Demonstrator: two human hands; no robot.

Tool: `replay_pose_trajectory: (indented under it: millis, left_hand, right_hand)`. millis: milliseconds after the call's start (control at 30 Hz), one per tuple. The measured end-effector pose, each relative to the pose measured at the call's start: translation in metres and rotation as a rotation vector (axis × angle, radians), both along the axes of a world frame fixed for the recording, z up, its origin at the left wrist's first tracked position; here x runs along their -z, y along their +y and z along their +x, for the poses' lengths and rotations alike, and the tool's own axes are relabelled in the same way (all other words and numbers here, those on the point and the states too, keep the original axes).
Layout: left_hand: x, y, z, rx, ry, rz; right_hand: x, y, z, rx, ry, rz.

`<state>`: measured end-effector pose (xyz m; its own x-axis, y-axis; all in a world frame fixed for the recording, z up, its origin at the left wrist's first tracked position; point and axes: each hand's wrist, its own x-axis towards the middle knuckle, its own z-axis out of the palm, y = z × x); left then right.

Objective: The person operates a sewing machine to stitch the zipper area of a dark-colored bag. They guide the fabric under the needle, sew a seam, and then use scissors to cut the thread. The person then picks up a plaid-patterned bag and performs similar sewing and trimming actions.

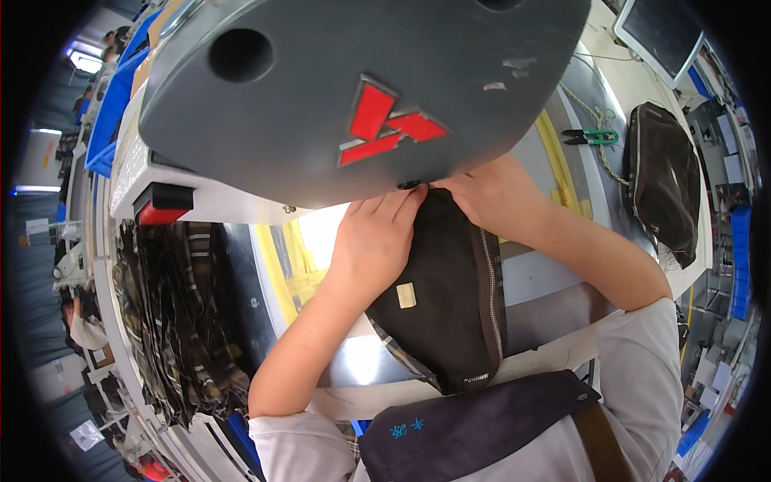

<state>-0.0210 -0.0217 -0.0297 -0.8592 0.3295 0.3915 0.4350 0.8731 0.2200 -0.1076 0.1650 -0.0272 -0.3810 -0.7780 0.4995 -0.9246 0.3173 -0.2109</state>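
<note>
A dark brown fabric pouch piece lies on the worktop in front of me. It has a metal zipper along its right side, a small cream tag and a checked edge at its lower left. My left hand grips its far left edge, fingers together. On the far right edge, my right hand pinches the fabric. Both sets of fingertips meet just beneath the grey sewing machine head, which partly hides them. The needle area cannot be seen behind this housing.
A bundle of dark and checked fabric pieces hangs at the left. Green-handled thread snips and another dark zippered pouch lie to the right. Yellow tape strips mark the worktop. A white-framed screen stands far right.
</note>
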Motion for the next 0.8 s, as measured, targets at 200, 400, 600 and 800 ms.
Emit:
replay_pose_trajectory:
  millis: [200, 400, 600, 800]
  left_hand:
    - [-0.0028, -0.0055, 0.0005, 0.016, -0.064, 0.012]
    - [-0.0020, -0.0070, 0.0032, -0.009, -0.058, 0.003]
    - [0.0027, -0.0078, 0.0008, 0.005, 0.000, 0.039]
    - [0.0030, -0.0089, 0.0002, 0.012, 0.016, 0.071]
  right_hand:
    - [-0.0004, 0.0020, 0.0026, -0.016, 0.042, 0.045]
    - [-0.0046, 0.0030, 0.0001, -0.032, 0.018, 0.061]
    - [-0.0032, -0.0011, 0.0014, 0.102, -0.225, -0.018]
    - [-0.0025, -0.0022, 0.0002, 0.082, -0.215, -0.069]
